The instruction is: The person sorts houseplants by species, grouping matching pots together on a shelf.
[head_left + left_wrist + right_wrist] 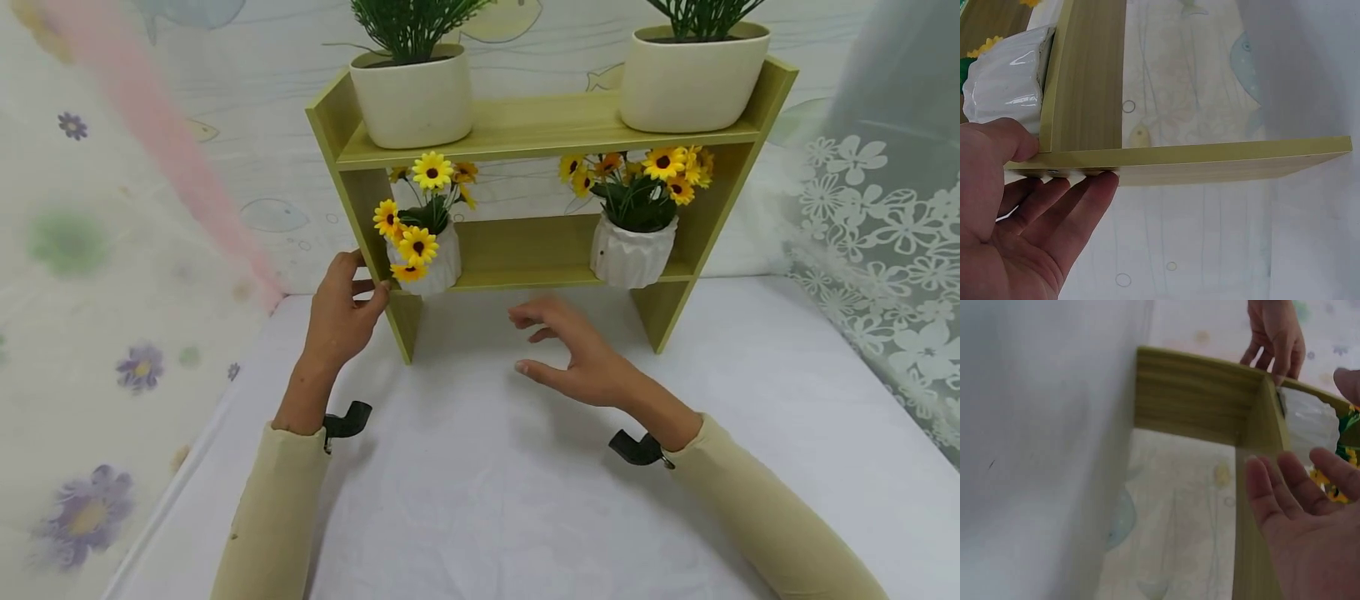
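A light wooden two-tier shelf stands on a white cloth. My left hand grips the edge of its left side panel, level with the lower board. In the left wrist view the thumb lies on the panel's front edge and the fingers are behind it. Beside the thumb sits a white ribbed pot with yellow flowers. My right hand is held in front of the shelf below the lower board, fingers loosely bent, nothing in them. A second white ribbed pot with yellow flowers stands at the lower board's right end.
On the top board stand two larger cream pots, one at the left and one at the right, both with green plants. A patterned curtain hangs at the left, and white lace at the right. White cloth covers the table.
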`<move>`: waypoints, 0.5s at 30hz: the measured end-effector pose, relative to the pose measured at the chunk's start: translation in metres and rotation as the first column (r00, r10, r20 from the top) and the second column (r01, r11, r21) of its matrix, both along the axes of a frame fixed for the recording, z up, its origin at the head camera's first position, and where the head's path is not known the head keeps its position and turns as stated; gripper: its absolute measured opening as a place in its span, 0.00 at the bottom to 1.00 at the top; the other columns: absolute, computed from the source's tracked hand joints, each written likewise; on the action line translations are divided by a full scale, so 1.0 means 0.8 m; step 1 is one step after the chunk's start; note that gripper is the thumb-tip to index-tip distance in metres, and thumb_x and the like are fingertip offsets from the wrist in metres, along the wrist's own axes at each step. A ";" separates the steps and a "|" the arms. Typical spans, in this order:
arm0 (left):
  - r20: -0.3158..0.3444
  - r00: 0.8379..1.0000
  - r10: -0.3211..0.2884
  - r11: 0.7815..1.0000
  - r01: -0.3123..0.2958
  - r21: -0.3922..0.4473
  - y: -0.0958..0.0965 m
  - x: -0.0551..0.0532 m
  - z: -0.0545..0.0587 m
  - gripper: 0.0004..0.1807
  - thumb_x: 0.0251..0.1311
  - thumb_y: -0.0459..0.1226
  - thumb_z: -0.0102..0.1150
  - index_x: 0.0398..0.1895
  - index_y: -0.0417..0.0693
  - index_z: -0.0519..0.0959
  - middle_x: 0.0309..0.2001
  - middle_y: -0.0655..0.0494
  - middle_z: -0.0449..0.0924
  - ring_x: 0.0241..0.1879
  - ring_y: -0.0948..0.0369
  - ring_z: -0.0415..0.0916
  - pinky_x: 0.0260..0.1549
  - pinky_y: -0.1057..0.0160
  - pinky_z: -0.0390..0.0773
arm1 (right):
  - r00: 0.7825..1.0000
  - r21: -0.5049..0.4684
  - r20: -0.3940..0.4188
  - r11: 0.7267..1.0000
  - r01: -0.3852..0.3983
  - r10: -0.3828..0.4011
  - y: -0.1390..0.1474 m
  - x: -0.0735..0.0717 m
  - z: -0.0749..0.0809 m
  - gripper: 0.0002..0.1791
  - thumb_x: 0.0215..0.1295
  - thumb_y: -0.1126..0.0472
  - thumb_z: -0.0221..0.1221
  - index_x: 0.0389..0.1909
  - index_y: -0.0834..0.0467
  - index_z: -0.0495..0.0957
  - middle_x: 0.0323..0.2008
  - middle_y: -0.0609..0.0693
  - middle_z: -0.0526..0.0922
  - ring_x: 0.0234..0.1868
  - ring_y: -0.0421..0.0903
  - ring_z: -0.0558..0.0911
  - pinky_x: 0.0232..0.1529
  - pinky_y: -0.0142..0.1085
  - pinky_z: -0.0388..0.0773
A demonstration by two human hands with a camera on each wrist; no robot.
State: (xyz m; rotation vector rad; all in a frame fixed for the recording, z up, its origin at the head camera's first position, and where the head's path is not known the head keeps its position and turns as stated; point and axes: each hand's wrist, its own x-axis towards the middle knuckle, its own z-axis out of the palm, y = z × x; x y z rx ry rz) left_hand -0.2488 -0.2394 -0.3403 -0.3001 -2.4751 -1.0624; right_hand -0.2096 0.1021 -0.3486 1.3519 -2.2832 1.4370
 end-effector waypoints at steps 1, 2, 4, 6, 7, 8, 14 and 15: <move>0.000 1.000 -0.002 1.000 0.002 0.000 0.000 0.000 0.000 0.29 0.71 0.43 0.54 0.72 0.50 0.62 0.62 0.51 0.68 0.57 0.52 0.79 0.49 0.52 0.85 | 1.000 0.018 0.010 1.000 -0.004 0.004 0.006 -0.002 -0.005 0.32 0.61 0.71 0.66 0.65 0.64 0.68 0.60 0.57 0.72 0.61 0.55 0.73 0.58 0.56 0.77; 0.001 1.000 -0.004 1.000 0.004 0.001 0.001 0.000 -0.001 0.29 0.71 0.43 0.54 0.72 0.50 0.62 0.62 0.51 0.68 0.57 0.52 0.79 0.48 0.53 0.85 | 1.000 0.033 0.023 0.999 -0.006 0.006 0.012 -0.004 -0.011 0.31 0.62 0.70 0.66 0.66 0.62 0.68 0.60 0.55 0.72 0.61 0.53 0.73 0.59 0.55 0.76; 0.003 1.000 -0.008 1.000 0.008 0.001 0.002 0.000 -0.001 0.29 0.71 0.43 0.55 0.72 0.50 0.62 0.61 0.50 0.68 0.57 0.52 0.79 0.48 0.53 0.85 | 0.999 0.068 0.036 0.998 0.006 -0.009 0.027 -0.009 -0.024 0.31 0.64 0.67 0.65 0.66 0.58 0.68 0.61 0.51 0.72 0.62 0.48 0.73 0.59 0.53 0.77; 0.003 1.000 -0.012 1.000 0.012 -0.002 0.003 0.001 -0.002 0.29 0.71 0.43 0.55 0.72 0.49 0.63 0.60 0.50 0.69 0.57 0.52 0.79 0.47 0.54 0.85 | 0.999 0.101 0.031 0.994 0.040 -0.043 0.044 -0.016 -0.037 0.30 0.65 0.64 0.65 0.67 0.54 0.68 0.61 0.47 0.72 0.62 0.47 0.73 0.59 0.50 0.77; -0.001 1.000 -0.012 1.000 0.012 -0.004 0.003 0.001 -0.002 0.29 0.71 0.43 0.55 0.72 0.49 0.63 0.60 0.50 0.69 0.57 0.52 0.79 0.47 0.54 0.85 | 0.998 0.115 0.023 0.992 0.057 -0.060 0.053 -0.019 -0.043 0.30 0.66 0.62 0.65 0.67 0.53 0.68 0.61 0.45 0.73 0.62 0.46 0.74 0.59 0.49 0.77; -0.005 1.000 -0.011 1.000 0.011 -0.005 0.003 0.002 -0.002 0.29 0.71 0.43 0.56 0.72 0.49 0.64 0.59 0.51 0.69 0.56 0.52 0.80 0.47 0.54 0.85 | 0.997 0.131 0.006 0.988 0.078 -0.079 0.063 -0.022 -0.047 0.30 0.66 0.61 0.65 0.67 0.52 0.68 0.61 0.44 0.74 0.61 0.46 0.75 0.59 0.48 0.78; -0.009 1.000 -0.023 0.999 0.023 -0.029 -0.002 0.004 -0.004 0.27 0.71 0.46 0.56 0.68 0.47 0.69 0.56 0.51 0.73 0.54 0.53 0.81 0.44 0.54 0.86 | 0.973 0.274 -0.114 0.935 0.226 -0.202 0.126 -0.023 -0.058 0.28 0.65 0.58 0.66 0.65 0.53 0.71 0.54 0.44 0.78 0.55 0.46 0.79 0.53 0.45 0.81; -0.006 1.000 -0.025 0.999 0.024 -0.038 -0.004 0.004 -0.004 0.26 0.71 0.47 0.56 0.68 0.46 0.69 0.56 0.51 0.73 0.53 0.53 0.81 0.44 0.54 0.86 | 0.967 0.295 -0.128 0.923 0.249 -0.220 0.136 -0.022 -0.058 0.27 0.65 0.58 0.66 0.64 0.53 0.72 0.53 0.43 0.79 0.53 0.45 0.79 0.52 0.45 0.81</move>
